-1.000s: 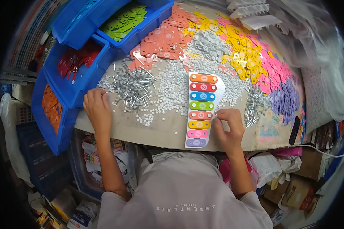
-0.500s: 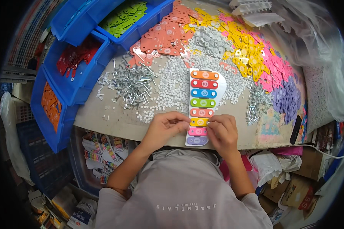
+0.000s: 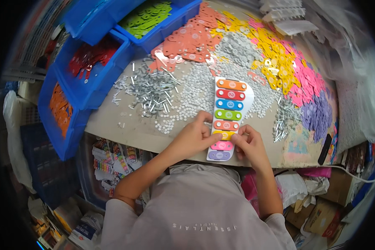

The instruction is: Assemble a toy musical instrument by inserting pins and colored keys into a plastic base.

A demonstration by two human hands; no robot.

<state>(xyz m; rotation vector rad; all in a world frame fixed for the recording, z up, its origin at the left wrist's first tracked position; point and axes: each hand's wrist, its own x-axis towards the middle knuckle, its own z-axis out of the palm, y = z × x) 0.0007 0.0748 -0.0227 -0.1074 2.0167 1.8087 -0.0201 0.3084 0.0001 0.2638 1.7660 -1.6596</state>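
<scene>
A toy xylophone (image 3: 246, 99) with a white base stands upright in the view, its foot near the table's front edge. Its bars run from orange, red, blue, green and salmon down to yellow, pink and purple. White caps show on the upper bars. My left hand (image 3: 196, 136) grips the left edge, its thumb on the left end of the yellow bar (image 3: 227, 135). From the right, my right hand (image 3: 252, 146) has its thumb pressed on that bar's other end, fingers curled at the edge. Both thumbs hide the bar's ends. The pink bar (image 3: 222, 145) lies just below.
Loose white caps (image 3: 191, 93) spread behind the xylophone, with metal pins (image 3: 154, 91) to the left and more pins (image 3: 282, 125) to the right. Piles of salmon (image 3: 191, 39), yellow (image 3: 279, 62), pink and purple bars (image 3: 316, 114) lie farther out. Blue bins (image 3: 77, 104) line the left.
My left hand has moved up along the edge and laid its thumb on the yellow bar. My right fingers went from a pinch to a thumb press. The whole view has shifted slightly.
</scene>
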